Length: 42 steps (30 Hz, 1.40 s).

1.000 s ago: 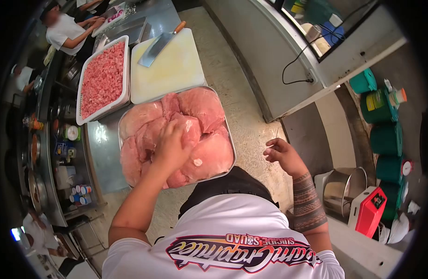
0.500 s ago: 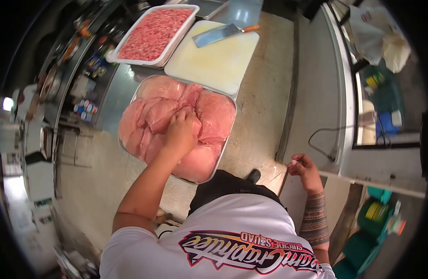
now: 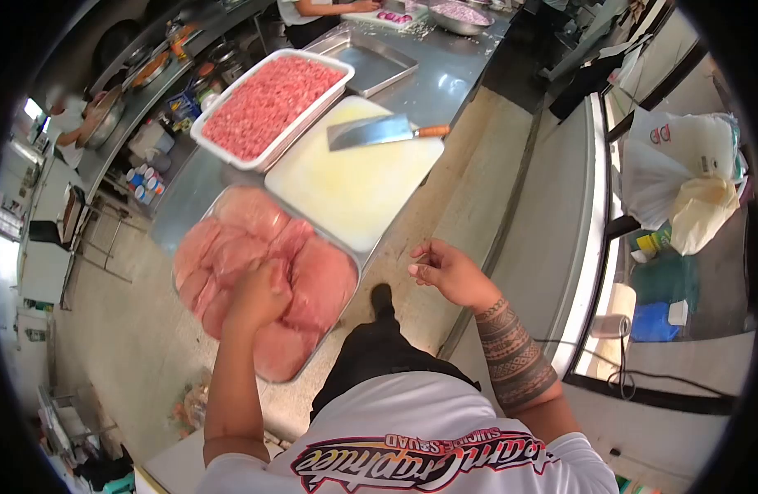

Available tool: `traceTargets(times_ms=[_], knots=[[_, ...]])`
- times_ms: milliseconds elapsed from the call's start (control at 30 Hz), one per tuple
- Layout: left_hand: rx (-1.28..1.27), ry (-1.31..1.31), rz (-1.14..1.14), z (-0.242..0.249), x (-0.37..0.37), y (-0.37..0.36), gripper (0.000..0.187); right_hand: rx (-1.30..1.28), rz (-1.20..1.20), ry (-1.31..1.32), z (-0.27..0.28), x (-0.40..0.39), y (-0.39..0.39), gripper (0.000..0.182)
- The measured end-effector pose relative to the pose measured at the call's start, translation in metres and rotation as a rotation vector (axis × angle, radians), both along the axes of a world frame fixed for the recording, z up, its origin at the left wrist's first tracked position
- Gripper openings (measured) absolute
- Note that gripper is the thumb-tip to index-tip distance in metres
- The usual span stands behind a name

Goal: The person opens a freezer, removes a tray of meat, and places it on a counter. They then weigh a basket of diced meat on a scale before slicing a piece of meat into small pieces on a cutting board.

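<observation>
Large pieces of pink raw meat (image 3: 321,276) fill a metal tray (image 3: 356,290) at the table's near end. My left hand (image 3: 262,295) is on the meat near the middle of the tray, its fingers curled round part of a piece; the fingertips are partly hidden. To the right of the tray, my right hand (image 3: 449,273) hangs over the floor, loosely bent, thumb and fingers apart, holding nothing. Behind the tray lies a white cutting board (image 3: 354,185) with a wooden-handled cleaver (image 3: 370,132) flat on it.
A white tub (image 3: 199,132) of diced meat and a shallow metal pan (image 3: 403,72) are farther back. A person's hand (image 3: 364,6) is by purple onions at the table's far end. Another person (image 3: 70,123) holds a bowl on the left. Bags (image 3: 700,210) hang at right.
The view has shifted, showing more of the far table. My right hand has come up and closer to the meat tray. My left hand remains on the meat.
</observation>
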<state>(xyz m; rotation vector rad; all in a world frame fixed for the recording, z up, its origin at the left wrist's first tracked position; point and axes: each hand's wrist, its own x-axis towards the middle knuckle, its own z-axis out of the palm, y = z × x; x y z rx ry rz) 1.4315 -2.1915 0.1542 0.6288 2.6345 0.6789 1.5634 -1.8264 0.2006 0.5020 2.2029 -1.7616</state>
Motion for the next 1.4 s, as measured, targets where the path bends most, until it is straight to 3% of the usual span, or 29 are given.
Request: traceTargets(times_ms=[133, 233, 267, 367, 533, 633, 667, 767, 833, 933, 1200, 1400], knots=[[-0.097, -0.262, 0.104, 0.022, -0.059, 0.038, 0.064, 0.062, -0.006, -0.013, -0.005, -0.057, 0.07, 0.034], [-0.052, -0.092, 0.062, 0.041, -0.094, 0.092, 0.066, 0.015, -0.063, -0.097, 0.008, -0.087, 0.114, 0.034], [0.095, -0.34, 0.176, 0.054, -0.11, 0.116, 0.067, -0.004, -0.09, -0.099, 0.009, -0.101, 0.127, 0.033], [0.065, -0.22, 0.046, 0.039, -0.141, 0.163, 0.066, -0.051, -0.142, -0.122, 0.011, -0.129, 0.162, 0.031], [0.442, -0.201, -0.056, 0.022, -0.156, 0.263, 0.048, -0.059, -0.082, -0.095, 0.002, -0.195, 0.226, 0.028], [0.676, -0.141, 0.018, 0.03, -0.168, 0.34, 0.039, -0.169, -0.176, 0.153, -0.007, -0.246, 0.268, 0.024], [0.748, -0.094, 0.081, 0.038, -0.174, 0.368, 0.026, -0.124, -0.236, 0.253, -0.001, -0.265, 0.278, 0.022], [0.921, 0.04, 0.175, 0.036, -0.203, 0.443, 0.012, 0.001, -0.34, 0.547, 0.05, -0.308, 0.315, 0.019], [0.995, -0.035, 0.236, 0.039, -0.227, 0.493, 0.02, 0.066, -0.315, 0.73, 0.079, -0.328, 0.357, 0.02], [1.144, -0.022, 0.272, 0.081, -0.273, 0.588, 0.032, 0.012, -0.262, 0.854, 0.1, -0.368, 0.444, 0.023], [1.237, 0.084, 0.056, 0.138, -0.369, 0.809, 0.028, -0.054, -0.325, 0.967, 0.142, -0.466, 0.66, 0.023], [1.239, 0.007, -0.081, 0.141, -0.442, 0.948, 0.028, 0.178, -0.342, 0.908, 0.14, -0.505, 0.776, 0.025]])
